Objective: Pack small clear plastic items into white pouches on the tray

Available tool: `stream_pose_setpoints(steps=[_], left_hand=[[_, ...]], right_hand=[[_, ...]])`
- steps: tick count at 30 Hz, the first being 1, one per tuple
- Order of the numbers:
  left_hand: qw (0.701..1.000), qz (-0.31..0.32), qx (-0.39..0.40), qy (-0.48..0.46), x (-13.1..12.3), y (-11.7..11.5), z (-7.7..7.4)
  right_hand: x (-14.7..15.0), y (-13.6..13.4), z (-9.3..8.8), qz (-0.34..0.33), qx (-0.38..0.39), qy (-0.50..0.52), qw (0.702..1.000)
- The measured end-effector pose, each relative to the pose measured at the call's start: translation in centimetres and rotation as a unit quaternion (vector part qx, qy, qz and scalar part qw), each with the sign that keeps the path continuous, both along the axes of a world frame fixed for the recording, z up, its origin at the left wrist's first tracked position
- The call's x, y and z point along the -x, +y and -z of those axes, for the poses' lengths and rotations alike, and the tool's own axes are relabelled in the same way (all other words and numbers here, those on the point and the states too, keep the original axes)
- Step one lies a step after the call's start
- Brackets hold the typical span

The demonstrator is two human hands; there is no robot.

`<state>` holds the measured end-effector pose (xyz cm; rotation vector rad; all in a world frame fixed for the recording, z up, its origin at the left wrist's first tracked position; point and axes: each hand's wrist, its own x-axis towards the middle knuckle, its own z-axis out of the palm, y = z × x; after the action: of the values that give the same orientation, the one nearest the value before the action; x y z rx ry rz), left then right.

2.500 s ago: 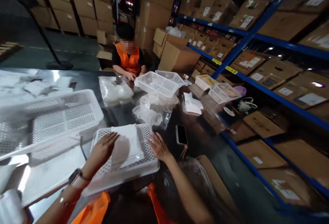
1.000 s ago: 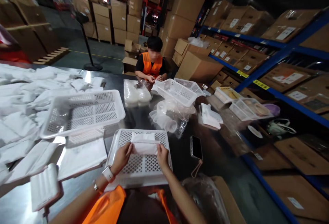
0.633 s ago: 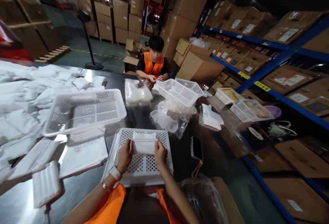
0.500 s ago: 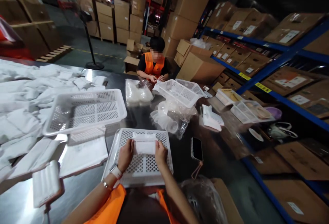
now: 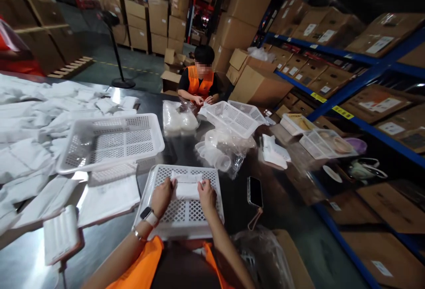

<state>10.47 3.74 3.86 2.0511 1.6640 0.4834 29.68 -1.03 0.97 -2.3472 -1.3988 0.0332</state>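
A small folded white packet (image 5: 186,189) lies over the upturned white perforated plastic basket (image 5: 184,223) in front of me. My left hand (image 5: 162,198), with a watch on its wrist, pinches the packet's left edge between closed fingers. At the opposite edge, the fingers of my right hand (image 5: 207,196) are bent and closed on the packet's right side. A fold line runs across the packet near its far edge. What it contains is hidden.
White packets (image 5: 26,154) are heaped on the left. Behind that side stands an upright plastic basket (image 5: 109,147). A phone (image 5: 255,191) lies at the right, near clear bags with cups (image 5: 219,152). Across the table sits a co-worker in an orange vest (image 5: 199,81).
My right hand has shifted slightly left along the packet's edge, and its fingers have curled more. My left wrist has turned, bringing the watch face into view.
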Motion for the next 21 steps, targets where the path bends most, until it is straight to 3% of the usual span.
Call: stream_pose_setpoints(steps=[3, 6, 8, 10, 13, 16, 18, 21], left_hand=[[0.999, 0.004, -0.017, 0.031, 0.3, 0.0, -1.2], [0.991, 0.079, -0.106, 0.021, -0.7, 0.2, -1.8], [0.979, 0.155, -0.117, -0.063, -2.0, 0.5, -1.4], [0.968, 0.182, -0.066, -0.162, -3.1, 0.7, -0.3], [0.961, 0.122, 0.003, -0.248, -3.6, 1.0, 1.6], [0.94, 0.048, 0.074, -0.33, -3.2, 1.6, 2.1], [0.912, 0.019, 0.133, -0.387, -3.0, 1.8, 1.4], [0.854, 0.007, 0.234, -0.464, -2.9, 1.2, -1.0]], right_hand=[[0.2, 0.2, -1.4, -0.042, 0.003, -0.06, 0.997], [1.2, 0.9, -2.6, -0.182, -0.035, -0.124, 0.975], [2.1, 1.5, -2.8, -0.279, -0.018, -0.128, 0.952], [2.9, 1.9, -2.3, -0.317, 0.031, -0.102, 0.942], [2.9, 2.0, -0.9, -0.239, 0.069, -0.021, 0.968], [1.9, 1.9, 0.4, -0.125, -0.002, 0.154, 0.98], [1.5, 1.9, 0.9, -0.072, -0.086, 0.311, 0.944], [1.7, 1.6, 0.7, -0.014, -0.168, 0.534, 0.828]])
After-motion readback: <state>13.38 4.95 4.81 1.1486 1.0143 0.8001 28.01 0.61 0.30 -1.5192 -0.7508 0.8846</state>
